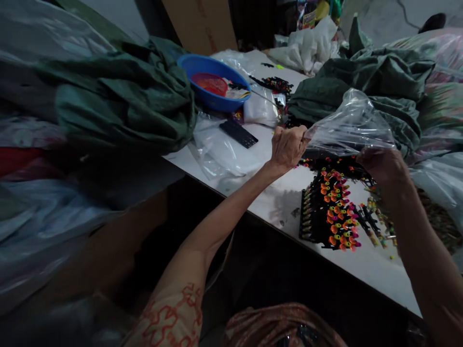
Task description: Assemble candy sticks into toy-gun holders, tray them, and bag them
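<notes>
A clear plastic bag is stretched between my two hands above the table. My left hand is closed on its left edge. On the bag's right side, my right hand has its fingers bent around the lower edge, partly hidden in shadow. Below the bag, rows of small black pieces with orange, yellow and pink tips lie side by side. Several loose black sticks with yellowish ends are scattered right of those rows.
A blue basin holds a red basket. A flat black piece lies on clear plastic. Dark green cloth bundles flank the white table. A cardboard box stands behind, with filled plastic sacks at right.
</notes>
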The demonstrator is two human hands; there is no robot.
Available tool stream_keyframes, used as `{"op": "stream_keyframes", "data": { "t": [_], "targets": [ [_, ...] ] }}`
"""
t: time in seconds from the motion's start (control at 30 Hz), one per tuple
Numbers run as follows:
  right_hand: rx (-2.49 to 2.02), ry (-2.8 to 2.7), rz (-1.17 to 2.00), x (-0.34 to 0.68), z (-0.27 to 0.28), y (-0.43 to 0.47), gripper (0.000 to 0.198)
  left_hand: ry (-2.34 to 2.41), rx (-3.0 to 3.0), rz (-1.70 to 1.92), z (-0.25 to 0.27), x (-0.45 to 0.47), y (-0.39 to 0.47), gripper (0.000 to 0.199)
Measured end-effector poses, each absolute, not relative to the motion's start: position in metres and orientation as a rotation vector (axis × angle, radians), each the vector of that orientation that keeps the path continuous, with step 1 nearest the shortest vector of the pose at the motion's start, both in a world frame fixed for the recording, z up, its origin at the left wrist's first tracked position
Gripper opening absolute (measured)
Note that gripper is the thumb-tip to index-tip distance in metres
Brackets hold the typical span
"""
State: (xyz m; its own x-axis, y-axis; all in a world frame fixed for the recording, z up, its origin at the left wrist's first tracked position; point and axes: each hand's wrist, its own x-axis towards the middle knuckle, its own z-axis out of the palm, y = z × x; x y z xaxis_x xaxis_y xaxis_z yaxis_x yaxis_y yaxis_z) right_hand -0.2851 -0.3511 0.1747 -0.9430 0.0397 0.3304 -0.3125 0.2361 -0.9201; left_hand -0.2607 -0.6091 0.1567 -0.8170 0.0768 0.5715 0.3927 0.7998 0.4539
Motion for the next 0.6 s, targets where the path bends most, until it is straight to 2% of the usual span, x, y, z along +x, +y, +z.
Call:
{"op": "stream_keyframes", "data": {
  "t": [0.03, 0.1, 0.3, 0.43, 0.6],
  "targets": [
    [0.183, -2.212, 1.846, -0.285, 0.167, -0.352, 0.036, -2.446, -0.369, -0.787, 0.152, -0.261, -0.608, 0.058],
    [0.101, -2.238, 1.77, -0.284, 0.149, -0.351, 0.033, -2.485, -0.434, -0.77, 0.138, -0.26, -0.604, 0.059],
    [0.197, -2.496, 1.164, -0.249, 0.099, -0.336, 0.032, -2.723, -0.662, -0.652, 0.09, -0.23, -0.579, 0.062],
    [0.252, -2.536, 0.947, -0.202, 0.09, -0.326, 0.027, -2.565, -0.78, -0.634, 0.075, -0.203, -0.571, 0.05],
    [0.453, -2.758, 0.844, -0.18, 0.073, -0.311, 0.023, -2.495, -0.851, -0.685, 0.052, -0.189, -0.575, 0.037]
  ]
}}
